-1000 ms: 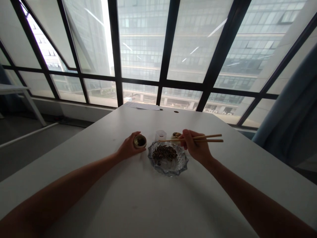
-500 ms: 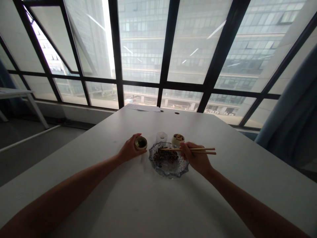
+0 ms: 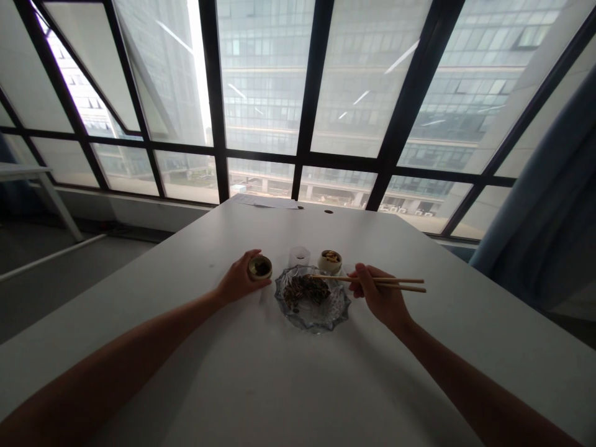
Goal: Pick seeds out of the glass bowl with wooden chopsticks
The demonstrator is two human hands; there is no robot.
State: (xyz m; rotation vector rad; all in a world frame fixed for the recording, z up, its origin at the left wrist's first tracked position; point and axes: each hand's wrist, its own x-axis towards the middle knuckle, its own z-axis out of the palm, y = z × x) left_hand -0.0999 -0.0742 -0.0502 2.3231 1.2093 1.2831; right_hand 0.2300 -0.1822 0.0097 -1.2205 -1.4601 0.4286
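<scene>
A scalloped glass dish (image 3: pixel 311 313) with a heap of dark seeds (image 3: pixel 305 289) stands on the white table (image 3: pixel 279 385). My left hand (image 3: pixel 237 280) is wrapped round a small gold-rimmed cup (image 3: pixel 259 267) just left of the dish. My right hand (image 3: pixel 378 297) grips a pair of wooden chopsticks (image 3: pixel 395 284) lying almost level, their tips over the right part of the dish near the seeds. Whether the tips pinch a seed is too small to tell.
Behind the dish stand a small clear cup (image 3: pixel 298 255) and a small pale bowl (image 3: pixel 329 261) with brownish bits. Papers (image 3: pixel 265 200) lie at the table's far edge by the window. A blue curtain (image 3: pixel 549 205) hangs at the right; another table (image 3: pixel 23 174) is far left.
My right hand dropped from above the pale bowl down to the dish, then drew back to the right with the chopsticks. My left hand stayed on the cup.
</scene>
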